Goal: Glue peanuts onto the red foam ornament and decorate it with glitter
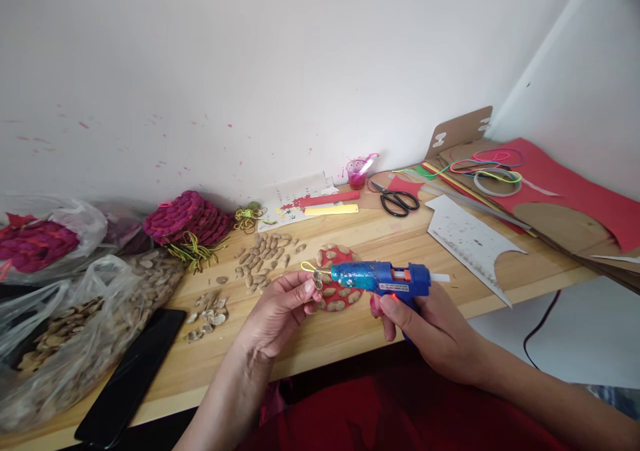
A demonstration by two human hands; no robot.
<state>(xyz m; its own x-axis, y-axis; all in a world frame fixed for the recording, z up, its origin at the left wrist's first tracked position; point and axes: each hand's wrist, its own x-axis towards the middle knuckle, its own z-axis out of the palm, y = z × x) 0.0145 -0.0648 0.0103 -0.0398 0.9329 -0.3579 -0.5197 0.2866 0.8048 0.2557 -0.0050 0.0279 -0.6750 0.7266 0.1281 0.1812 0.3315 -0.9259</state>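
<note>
In my right hand [425, 324] is a blue hot glue gun [380, 279], its nozzle pointing left and a white glue stick [441, 278] showing at its back. My left hand [283, 304] pinches an open peanut shell [318, 279] between thumb and fingers, close to the nozzle tip. A small yellow-green cord loop [308, 266] stands out by the shell. Beneath the gun lies a red disc [331, 262] with peanuts stuck over it, partly hidden by the gun and my fingers. Loose peanuts [263, 254] and broken shells [207, 311] lie to the left.
A black phone [135, 371] and a plastic bag of shells [95, 344] sit at left. Purple braided discs [183, 218] are stacked behind. Black scissors [395, 199], a pink-stained cup [357, 171], white board [470, 241] and red sheets [565, 184] lie toward the back and right.
</note>
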